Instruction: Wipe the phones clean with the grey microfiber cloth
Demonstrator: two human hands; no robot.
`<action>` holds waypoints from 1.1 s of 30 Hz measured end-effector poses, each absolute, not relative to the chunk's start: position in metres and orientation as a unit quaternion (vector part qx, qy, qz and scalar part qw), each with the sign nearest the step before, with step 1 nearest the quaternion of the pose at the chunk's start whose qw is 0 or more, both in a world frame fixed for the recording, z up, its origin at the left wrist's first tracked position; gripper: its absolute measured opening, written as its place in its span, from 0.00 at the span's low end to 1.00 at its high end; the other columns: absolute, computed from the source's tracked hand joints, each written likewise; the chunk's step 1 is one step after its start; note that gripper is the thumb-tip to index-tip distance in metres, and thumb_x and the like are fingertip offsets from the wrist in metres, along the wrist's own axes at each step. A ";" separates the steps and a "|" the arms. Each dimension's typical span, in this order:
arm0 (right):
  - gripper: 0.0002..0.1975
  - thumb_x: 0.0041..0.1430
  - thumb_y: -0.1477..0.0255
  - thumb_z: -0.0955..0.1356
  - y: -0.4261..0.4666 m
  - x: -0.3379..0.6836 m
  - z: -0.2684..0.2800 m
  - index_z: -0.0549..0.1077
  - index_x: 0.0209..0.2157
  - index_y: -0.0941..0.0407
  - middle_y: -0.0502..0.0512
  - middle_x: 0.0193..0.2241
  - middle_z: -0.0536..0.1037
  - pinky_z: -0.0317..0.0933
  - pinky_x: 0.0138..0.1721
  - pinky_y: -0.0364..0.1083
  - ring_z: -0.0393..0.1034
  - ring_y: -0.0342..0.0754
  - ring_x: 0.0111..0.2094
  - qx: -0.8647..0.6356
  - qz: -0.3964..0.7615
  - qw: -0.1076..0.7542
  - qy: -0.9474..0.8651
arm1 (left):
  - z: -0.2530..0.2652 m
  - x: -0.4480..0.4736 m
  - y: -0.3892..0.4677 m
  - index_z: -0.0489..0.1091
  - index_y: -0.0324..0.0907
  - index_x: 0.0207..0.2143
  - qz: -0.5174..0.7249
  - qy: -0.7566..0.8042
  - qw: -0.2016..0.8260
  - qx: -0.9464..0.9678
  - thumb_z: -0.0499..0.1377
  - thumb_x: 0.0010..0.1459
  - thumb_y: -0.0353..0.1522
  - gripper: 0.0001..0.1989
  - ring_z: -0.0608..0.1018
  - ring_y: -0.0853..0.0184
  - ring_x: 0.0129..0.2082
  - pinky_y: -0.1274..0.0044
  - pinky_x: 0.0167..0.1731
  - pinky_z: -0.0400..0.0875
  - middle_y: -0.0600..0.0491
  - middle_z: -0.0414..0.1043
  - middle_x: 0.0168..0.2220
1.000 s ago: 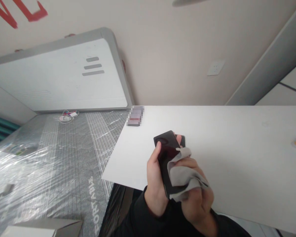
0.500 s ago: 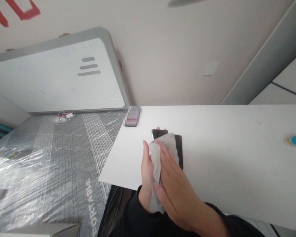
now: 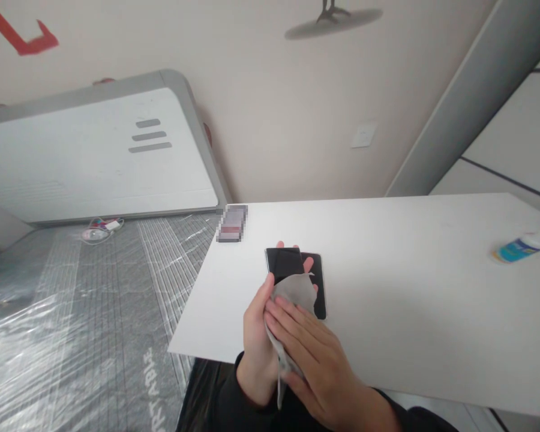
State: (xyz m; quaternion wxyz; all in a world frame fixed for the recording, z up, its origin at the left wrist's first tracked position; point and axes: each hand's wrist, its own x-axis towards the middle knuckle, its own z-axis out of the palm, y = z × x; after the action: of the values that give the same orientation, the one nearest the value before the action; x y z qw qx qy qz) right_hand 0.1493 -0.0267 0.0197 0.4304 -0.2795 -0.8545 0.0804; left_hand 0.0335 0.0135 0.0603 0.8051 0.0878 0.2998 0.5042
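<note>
My left hand (image 3: pixel 257 336) grips a black smartphone (image 3: pixel 284 261) from beneath, its thumb along the near left edge and fingertips showing past the far and right edges. Over the phone's lower part lies a grey cloth (image 3: pixel 296 289). My right hand (image 3: pixel 312 354) presses this cloth onto the screen with fingers laid together, the thumb nearer to me. Just right of the held phone, a second dark flat device (image 3: pixel 319 300), like a phone, rests on the white table (image 3: pixel 400 288), partly hidden by my hands.
A pixelated box-like item (image 3: pixel 232 224) sits at the table's far left corner. At the right lies a blue and white bottle (image 3: pixel 519 249) with a yellow end. A plastic-covered bed (image 3: pixel 103 312) with a white headboard (image 3: pixel 94 162) stands left, a coiled cable (image 3: pixel 102 230) on it.
My right hand has slid toward me with the cloth, uncovering the far part of the held phone's screen. The view has shifted slightly right and up.
</note>
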 end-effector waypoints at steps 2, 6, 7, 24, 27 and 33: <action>0.20 0.76 0.69 0.56 -0.024 0.158 0.024 0.68 0.60 0.61 0.64 0.54 0.81 0.71 0.58 0.50 0.73 0.52 0.60 -0.234 0.098 0.485 -0.837 | 0.061 0.032 0.012 0.71 0.39 0.61 0.473 0.289 0.828 0.090 0.61 0.64 0.40 0.26 0.84 0.58 0.48 0.73 0.50 0.79 0.43 0.81 0.53; 0.18 0.77 0.65 0.56 -0.013 0.191 0.042 0.73 0.38 0.50 0.47 0.26 0.83 0.70 0.25 0.42 0.79 0.45 0.24 -0.333 0.146 0.550 -0.752 | 0.068 0.027 0.013 0.71 0.35 0.58 0.493 0.319 0.799 0.130 0.63 0.61 0.30 0.23 0.80 0.57 0.57 0.71 0.57 0.74 0.41 0.78 0.56; 0.16 0.76 0.65 0.57 -0.008 0.203 0.045 0.73 0.37 0.49 0.45 0.22 0.80 0.66 0.20 0.42 0.74 0.45 0.18 -0.401 0.140 0.548 -0.721 | 0.070 0.022 0.015 0.71 0.35 0.58 0.501 0.342 0.780 0.154 0.63 0.60 0.28 0.23 0.80 0.56 0.57 0.71 0.57 0.74 0.40 0.78 0.56; 0.15 0.68 0.70 0.61 0.118 0.251 0.014 0.79 0.45 0.53 0.59 0.46 0.84 0.71 0.52 0.60 0.78 0.57 0.48 -0.483 0.164 0.251 -0.823 | 0.014 -0.022 0.076 0.64 0.44 0.45 0.433 0.595 0.459 0.497 0.61 0.60 0.38 0.14 0.81 0.56 0.47 0.62 0.53 0.73 0.48 0.79 0.44; 0.14 0.68 0.70 0.63 0.130 0.252 -0.003 0.80 0.45 0.55 0.60 0.45 0.83 0.71 0.52 0.60 0.77 0.58 0.49 -0.467 0.167 0.243 -0.834 | 0.005 -0.023 0.079 0.64 0.43 0.49 0.416 0.613 0.388 0.548 0.59 0.62 0.36 0.15 0.75 0.52 0.60 0.57 0.64 0.63 0.42 0.75 0.54; 0.15 0.70 0.70 0.61 0.130 0.256 -0.018 0.80 0.43 0.52 0.59 0.43 0.82 0.70 0.49 0.58 0.76 0.58 0.46 -0.459 0.182 0.248 -0.833 | -0.013 -0.025 0.080 0.59 0.40 0.63 0.355 0.646 0.287 0.612 0.56 0.64 0.37 0.26 0.52 0.50 0.75 0.53 0.72 0.37 0.36 0.59 0.70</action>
State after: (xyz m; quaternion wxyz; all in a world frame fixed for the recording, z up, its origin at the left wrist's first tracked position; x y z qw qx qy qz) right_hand 0.2564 0.1300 -0.0176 0.2482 -0.4593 -0.8334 0.1816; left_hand -0.0248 0.0800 -0.0134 0.2872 0.6124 0.6455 0.3547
